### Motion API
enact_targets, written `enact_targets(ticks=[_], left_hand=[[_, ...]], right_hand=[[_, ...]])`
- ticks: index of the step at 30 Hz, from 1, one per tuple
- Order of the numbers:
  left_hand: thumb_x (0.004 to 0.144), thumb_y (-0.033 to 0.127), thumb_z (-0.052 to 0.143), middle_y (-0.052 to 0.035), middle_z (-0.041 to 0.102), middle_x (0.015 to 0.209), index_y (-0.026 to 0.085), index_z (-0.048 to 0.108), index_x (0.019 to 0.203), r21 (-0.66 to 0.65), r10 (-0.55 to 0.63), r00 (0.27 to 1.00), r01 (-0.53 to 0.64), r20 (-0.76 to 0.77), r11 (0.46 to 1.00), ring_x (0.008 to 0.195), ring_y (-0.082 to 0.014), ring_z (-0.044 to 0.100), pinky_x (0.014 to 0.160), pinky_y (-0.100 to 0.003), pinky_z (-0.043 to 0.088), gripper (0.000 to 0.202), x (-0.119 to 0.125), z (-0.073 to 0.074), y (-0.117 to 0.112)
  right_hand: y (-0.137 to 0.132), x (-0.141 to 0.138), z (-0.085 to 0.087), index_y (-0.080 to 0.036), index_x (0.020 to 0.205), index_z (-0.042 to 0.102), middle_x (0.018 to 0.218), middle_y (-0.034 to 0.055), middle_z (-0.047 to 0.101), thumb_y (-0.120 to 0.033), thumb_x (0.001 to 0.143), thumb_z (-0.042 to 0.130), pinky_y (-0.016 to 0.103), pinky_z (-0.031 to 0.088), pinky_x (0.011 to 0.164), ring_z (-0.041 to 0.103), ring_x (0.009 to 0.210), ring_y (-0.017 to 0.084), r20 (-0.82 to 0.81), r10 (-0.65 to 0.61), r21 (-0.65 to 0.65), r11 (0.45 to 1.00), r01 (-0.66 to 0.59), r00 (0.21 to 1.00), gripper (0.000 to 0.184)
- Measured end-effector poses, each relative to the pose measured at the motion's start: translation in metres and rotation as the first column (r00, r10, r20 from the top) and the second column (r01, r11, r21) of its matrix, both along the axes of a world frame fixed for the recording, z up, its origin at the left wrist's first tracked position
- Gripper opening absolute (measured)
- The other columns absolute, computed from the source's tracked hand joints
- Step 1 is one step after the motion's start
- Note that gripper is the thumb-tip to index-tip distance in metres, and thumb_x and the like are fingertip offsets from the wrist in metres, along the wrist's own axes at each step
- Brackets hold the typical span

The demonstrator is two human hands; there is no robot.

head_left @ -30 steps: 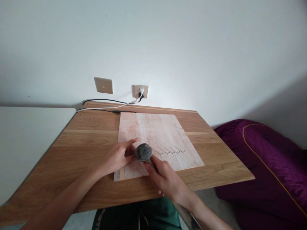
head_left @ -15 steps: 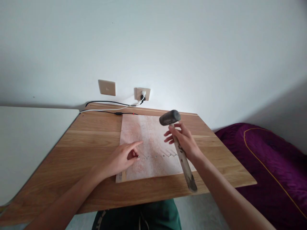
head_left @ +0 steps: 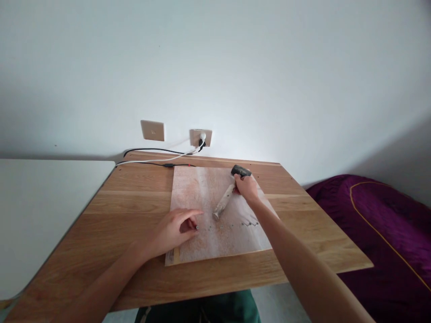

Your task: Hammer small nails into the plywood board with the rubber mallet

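A mallet (head_left: 223,204) with a dark cylindrical head and a pale, worn handle is in my right hand (head_left: 247,188). The fingers are wrapped round the handle close under the head, and the handle's butt points down-left over the board. Over the left part of the pale, dusty board (head_left: 202,188) is my left hand (head_left: 177,231), its index finger stretched out. A small nail (head_left: 197,227) shows between the thumb and the curled fingers. To its right, several more small nails (head_left: 221,227) stand in a row on the board, some with thin shadows.
The board lies on a wooden table (head_left: 128,215). Black and white cables (head_left: 151,160) run along the back to a wall socket (head_left: 201,137). A white tabletop (head_left: 50,215) adjoins at left. Purple fabric (head_left: 336,211) bulges beside the table's right edge.
The mallet has gone from raised with its butt toward me to lower over the board, its handle swung round to point left. My left hand stays at nearly the same place on the board.
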State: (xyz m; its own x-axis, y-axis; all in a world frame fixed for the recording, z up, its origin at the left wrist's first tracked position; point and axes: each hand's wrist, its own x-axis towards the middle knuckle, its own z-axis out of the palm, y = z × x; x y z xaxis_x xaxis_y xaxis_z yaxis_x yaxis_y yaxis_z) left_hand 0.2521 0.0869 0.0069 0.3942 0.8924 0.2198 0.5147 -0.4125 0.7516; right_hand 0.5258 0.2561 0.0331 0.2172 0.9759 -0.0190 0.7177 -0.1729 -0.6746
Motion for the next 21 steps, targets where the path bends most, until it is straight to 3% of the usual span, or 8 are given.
enact_targets(ticks=[2, 4, 7, 9, 12, 15, 18, 21], left_hand=[[0.091, 0.028, 0.073, -0.0024, 0.077, 0.097, 0.025, 0.073, 0.122, 0.034, 0.021, 0.999, -0.022, 0.024, 0.999, 0.087, -0.0184, 0.072, 0.083, -0.031, 0.058, 0.031, -0.007, 0.001, 0.001], [0.097, 0.033, 0.065, -0.0055, 0.077, 0.104, 0.024, 0.073, 0.115, 0.122, 0.145, 0.989, -0.148, 0.031, 0.982, 0.094, -0.0206, 0.073, 0.090, -0.035, 0.059, 0.022, -0.018, -0.001, 0.001], [0.101, 0.041, 0.055, -0.0102, 0.075, 0.117, 0.023, 0.069, 0.121, 0.198, 0.446, 0.895, -0.442, 0.025, 0.875, 0.101, -0.0254, 0.075, 0.095, -0.044, 0.060, 0.030, -0.037, -0.006, -0.002], [0.098, 0.051, 0.058, -0.0124, 0.076, 0.119, 0.022, 0.065, 0.128, 0.140, 0.531, 0.847, -0.528, 0.019, 0.838, 0.103, -0.0293, 0.077, 0.096, -0.049, 0.062, 0.042, -0.045, -0.009, -0.008], [0.097, 0.059, 0.059, -0.0153, 0.069, 0.139, 0.022, 0.058, 0.139, -0.016, 0.465, 0.880, -0.466, 0.092, 0.885, 0.124, -0.0326, 0.071, 0.107, -0.052, 0.058, 0.056, -0.041, -0.007, -0.017], [0.096, 0.060, 0.062, -0.0145, 0.059, 0.154, 0.023, 0.054, 0.144, -0.103, 0.424, 0.892, -0.412, 0.156, 0.905, 0.137, -0.0332, 0.062, 0.115, -0.051, 0.052, 0.062, -0.025, 0.001, -0.023], [0.093, 0.059, 0.066, -0.0140, 0.064, 0.148, 0.022, 0.060, 0.139, -0.089, 0.458, 0.879, -0.450, 0.132, 0.889, 0.134, -0.0348, 0.064, 0.113, -0.053, 0.053, 0.059, -0.008, 0.006, -0.025], [0.093, 0.056, 0.063, -0.0128, 0.071, 0.137, 0.021, 0.066, 0.129, -0.075, 0.453, 0.881, -0.447, 0.135, 0.891, 0.125, -0.0338, 0.070, 0.104, -0.050, 0.060, 0.049, 0.007, 0.004, -0.024]], right_hand=[[-0.008, 0.009, 0.007, -0.017, 0.081, 0.073, 0.077, 0.0104, 0.075, -0.041, 0.102, 0.059, 0.036, 0.055, 0.084, 0.075, 0.087, 0.026, 0.054, 0.040, 0.026, 0.999, -0.042, 0.998, 0.035], [-0.022, 0.026, 0.016, -0.019, 0.077, 0.071, 0.068, 0.0084, 0.073, -0.043, 0.100, 0.057, 0.033, 0.052, 0.082, 0.075, 0.080, 0.025, 0.089, 0.069, 0.069, 0.995, -0.075, 0.994, 0.036], [-0.059, 0.063, 0.023, -0.020, 0.096, 0.072, 0.096, 0.0118, 0.079, -0.042, 0.099, 0.052, 0.036, 0.052, 0.088, 0.074, 0.095, 0.026, 0.108, 0.064, 0.148, 0.986, -0.079, 0.992, 0.031], [-0.092, 0.090, 0.015, -0.020, 0.105, 0.072, 0.117, 0.0143, 0.077, -0.045, 0.098, 0.051, 0.038, 0.053, 0.093, 0.072, 0.108, 0.028, 0.099, 0.073, 0.167, 0.982, -0.089, 0.992, 0.033], [-0.139, 0.123, -0.011, -0.022, 0.118, 0.071, 0.131, 0.0146, 0.071, -0.054, 0.099, 0.047, 0.046, 0.047, 0.109, 0.064, 0.126, 0.031, 0.171, 0.146, 0.273, 0.943, -0.189, 0.974, 0.044], [-0.167, 0.141, -0.037, -0.026, 0.131, 0.068, 0.139, 0.0124, 0.069, -0.053, 0.105, 0.040, 0.050, 0.043, 0.116, 0.062, 0.132, 0.029, 0.245, 0.208, 0.276, 0.921, -0.274, 0.947, 0.047], [-0.173, 0.151, -0.050, -0.024, 0.138, 0.066, 0.144, 0.0126, 0.067, -0.048, 0.108, 0.035, 0.052, 0.042, 0.118, 0.061, 0.134, 0.029, 0.318, 0.205, 0.298, 0.905, -0.302, 0.926, 0.049], [-0.169, 0.165, -0.052, -0.021, 0.139, 0.067, 0.147, 0.0134, 0.065, -0.049, 0.108, 0.036, 0.056, 0.046, 0.114, 0.060, 0.135, 0.033, 0.371, 0.143, 0.326, 0.905, -0.273, 0.918, 0.052]])
